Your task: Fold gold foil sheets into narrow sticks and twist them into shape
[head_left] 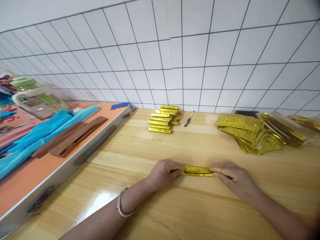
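A narrow folded strip of gold foil (pixel 198 170) lies on the wooden table between my two hands. My left hand (pixel 167 171) pinches its left end, thumb toward me and fingers on the far side. At the right end, my right hand (pixel 230 175) grips it the same way, and the fingertips cover both ends. A dark gap runs along the strip between its flat far part and the thin near fold. Beyond my hands, several finished-looking gold foil strips (pixel 163 120) are piled near the wall.
A pen (pixel 189 118) lies right of the piled strips. Gold foil sheets (pixel 250 131) are heaped at the far right, beside a black object (pixel 247 113). Left, an orange raised board (pixel 82 146) bears blue strips (pixel 47 126), brown strips (pixel 70 136) and a clear green-lidded container (pixel 41 100).
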Demonstrator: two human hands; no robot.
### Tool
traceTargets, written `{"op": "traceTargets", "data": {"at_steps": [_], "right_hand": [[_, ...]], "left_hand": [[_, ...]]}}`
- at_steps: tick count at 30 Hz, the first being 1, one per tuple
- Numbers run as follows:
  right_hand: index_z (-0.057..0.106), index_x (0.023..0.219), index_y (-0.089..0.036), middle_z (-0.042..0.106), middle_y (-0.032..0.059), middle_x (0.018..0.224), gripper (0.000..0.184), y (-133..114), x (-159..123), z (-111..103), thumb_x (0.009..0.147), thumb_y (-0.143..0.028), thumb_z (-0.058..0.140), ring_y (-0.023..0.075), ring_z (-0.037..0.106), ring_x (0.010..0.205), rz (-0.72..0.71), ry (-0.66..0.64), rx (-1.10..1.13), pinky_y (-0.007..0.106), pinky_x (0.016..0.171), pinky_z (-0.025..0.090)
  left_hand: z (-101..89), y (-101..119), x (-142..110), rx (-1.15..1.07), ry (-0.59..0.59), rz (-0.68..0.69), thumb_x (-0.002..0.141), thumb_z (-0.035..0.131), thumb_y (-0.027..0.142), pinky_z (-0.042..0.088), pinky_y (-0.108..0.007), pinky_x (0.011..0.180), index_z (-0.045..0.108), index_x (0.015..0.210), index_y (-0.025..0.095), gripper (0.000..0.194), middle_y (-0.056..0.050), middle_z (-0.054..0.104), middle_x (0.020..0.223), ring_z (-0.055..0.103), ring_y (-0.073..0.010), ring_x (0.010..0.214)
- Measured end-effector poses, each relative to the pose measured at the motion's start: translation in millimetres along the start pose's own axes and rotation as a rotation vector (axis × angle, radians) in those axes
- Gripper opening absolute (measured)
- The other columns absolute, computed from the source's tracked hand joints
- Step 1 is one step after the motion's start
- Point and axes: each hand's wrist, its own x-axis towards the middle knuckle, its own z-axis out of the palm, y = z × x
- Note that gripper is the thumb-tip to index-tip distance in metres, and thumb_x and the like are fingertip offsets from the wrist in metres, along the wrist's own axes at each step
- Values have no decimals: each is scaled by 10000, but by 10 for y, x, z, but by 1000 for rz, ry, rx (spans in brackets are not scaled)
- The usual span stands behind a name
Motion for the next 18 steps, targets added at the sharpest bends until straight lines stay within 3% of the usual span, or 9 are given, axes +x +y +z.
{"op": "traceTargets", "data": {"at_steps": [4, 7, 12, 18], "right_hand": [[680, 1013, -267, 710, 18, 890, 227, -62, 26, -10, 855, -309, 523, 164, 655, 781, 169, 21, 66, 276, 678, 538], [673, 1026, -235, 698, 30, 864, 244, -100, 65, -4, 859, -313, 514, 158, 646, 761, 206, 55, 106, 257, 649, 527], [631, 1090, -200, 661, 33, 785, 264, -81, 118, 2, 891, -242, 463, 134, 620, 707, 65, 73, 76, 241, 646, 507], [610, 1106, -204, 663, 43, 829, 260, -13, 109, 11, 887, -171, 474, 133, 619, 763, -72, 123, 31, 246, 694, 500]], "left_hand": [[40, 5, 16, -53, 65, -74, 857, 534, 210, 492, -190, 658, 684, 930, 218, 167, 7, 706, 832, 645, -118, 732], [93, -26, 26, -81, 186, -94, 860, 532, 212, 511, -200, 712, 666, 943, 209, 157, 0, 703, 877, 652, -120, 781], [155, -69, 25, 65, 320, -14, 849, 534, 176, 522, -237, 761, 597, 1056, 207, 219, -21, 687, 931, 647, -134, 844], [56, 39, -42, 254, 312, 291, 856, 504, 119, 488, -286, 815, 540, 1067, 187, 224, -85, 616, 1103, 592, -160, 964]]}}
